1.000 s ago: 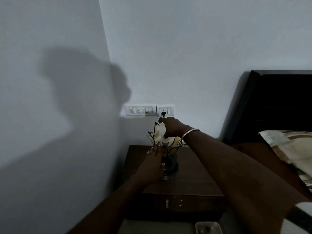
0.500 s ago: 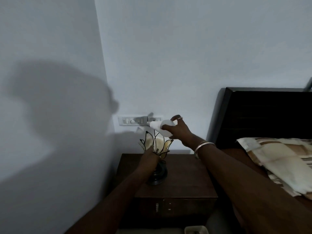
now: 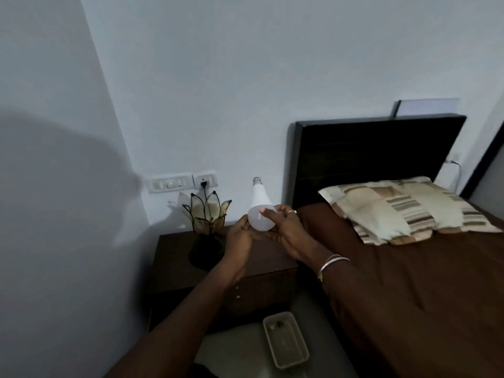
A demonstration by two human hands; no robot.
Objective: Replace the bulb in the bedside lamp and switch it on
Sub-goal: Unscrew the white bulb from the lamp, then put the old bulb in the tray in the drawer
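A white bulb point(image 3: 259, 204) is held in the air to the right of the lamp, its metal cap pointing up. My left hand point(image 3: 239, 237) cups its round end from the left and my right hand point(image 3: 283, 230) grips it from the right, thumb on the glass. The petal-shaped bedside lamp point(image 3: 206, 214) stands unlit on a dark base on the wooden bedside table point(image 3: 270, 257). Its cord runs up to a plug in the wall socket point(image 3: 205, 181). A switch panel point(image 3: 169, 183) sits just left of the socket.
A bed with a brown cover point(image 3: 422, 282) and a striped pillow point(image 3: 395, 208) fills the right side, against a dark headboard point(image 3: 376, 154). A small beige tray point(image 3: 285, 339) lies on the floor in front of the table. Walls meet in a corner on the left.
The right hand has lifted the bulb out of the lamp and carried it to the right. The left hand left the lamp and joined it on the bulb. The view shifted right.
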